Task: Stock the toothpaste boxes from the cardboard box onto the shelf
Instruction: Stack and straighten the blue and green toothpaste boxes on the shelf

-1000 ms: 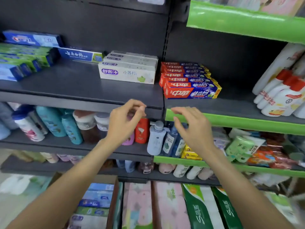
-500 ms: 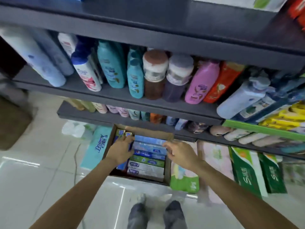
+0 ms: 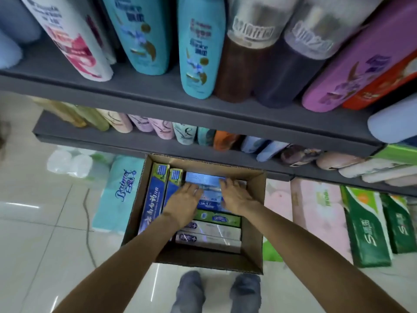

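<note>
An open cardboard box point(image 3: 203, 260) stands on the floor under the lowest shelf. Inside lie flat toothpaste boxes: light blue ones point(image 3: 203, 177) at the far end, a green one point(image 3: 216, 219), and white ones point(image 3: 214, 231) nearest me. Two blue-and-yellow boxes point(image 3: 153, 199) stand on edge along the left wall. My left hand point(image 3: 182, 202) and my right hand point(image 3: 237, 195) rest side by side on the light blue boxes, fingers stretched over them. Nothing is lifted. The toothpaste shelf is out of view.
A grey shelf point(image 3: 180, 102) of shampoo bottles hangs close overhead, with a second bottle shelf point(image 3: 90, 141) below it. Teal tissue packs point(image 3: 119, 190) lie left of the box; pink packs point(image 3: 316, 211) and green packs point(image 3: 365, 227) lie right. My feet point(image 3: 189, 290) stand on tiled floor.
The view dropped from the toothpaste shelf down to the floor box. Both hands came down from shelf height into the box and now lie on the light blue boxes.
</note>
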### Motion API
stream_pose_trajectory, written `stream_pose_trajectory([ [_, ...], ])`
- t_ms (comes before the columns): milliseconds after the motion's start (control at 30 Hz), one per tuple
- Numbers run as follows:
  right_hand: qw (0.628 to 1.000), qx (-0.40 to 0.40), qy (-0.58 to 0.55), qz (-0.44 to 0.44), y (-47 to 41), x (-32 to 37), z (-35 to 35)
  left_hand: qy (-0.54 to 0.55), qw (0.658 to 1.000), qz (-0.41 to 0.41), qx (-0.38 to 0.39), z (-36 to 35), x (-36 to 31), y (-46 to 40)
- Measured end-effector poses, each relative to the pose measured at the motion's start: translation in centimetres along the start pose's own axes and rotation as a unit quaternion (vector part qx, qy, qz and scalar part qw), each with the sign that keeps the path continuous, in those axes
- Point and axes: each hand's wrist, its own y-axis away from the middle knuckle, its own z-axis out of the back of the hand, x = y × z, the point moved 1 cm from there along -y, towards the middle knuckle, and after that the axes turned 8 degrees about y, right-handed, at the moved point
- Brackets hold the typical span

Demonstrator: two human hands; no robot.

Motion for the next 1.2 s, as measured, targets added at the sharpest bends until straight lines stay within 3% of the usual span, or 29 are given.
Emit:
stream_pose_trajectory([
  [167,0.990,-0.103,0.087,-0.037,-1.0,0.6,-0.8,-0.056,0.996,0.072,0.007,-2.2,-0.8,-3.9],
  [267,0.986,-0.134,0.085,-0.057,-1.7,0.6,-1.2,-0.123,0.991,0.051,-0.021,-2.5,-0.9,-4.7],
  [400,0.989,-0.093,0.104,-0.042,-2.0,1.0,-0.4,-0.159,0.985,0.005,-0.070,-3.5,-0.7,-5.2],
  [667,0.991,-0.095,0.098,-0.012,-1.3,0.7,-0.2,-0.186,0.982,-0.008,-0.017,-3.7,-1.8,-5.4],
  [900,0.984,-0.161,0.077,-0.008,0.8,1.4,0.7,-0.092,0.995,0.031,0.027,-1.6,-2.1,-3.1],
  [1033,0.978,-0.202,0.011,-0.041,4.3,0.4,2.8,-0.077,0.997,-0.001,-0.031,2.5,-2.2,-0.5],
  [1200,0.972,-0.200,-0.118,-0.018,10.4,-1.0,8.9,-0.011,0.998,0.053,-0.017,9.6,-2.3,6.1],
])
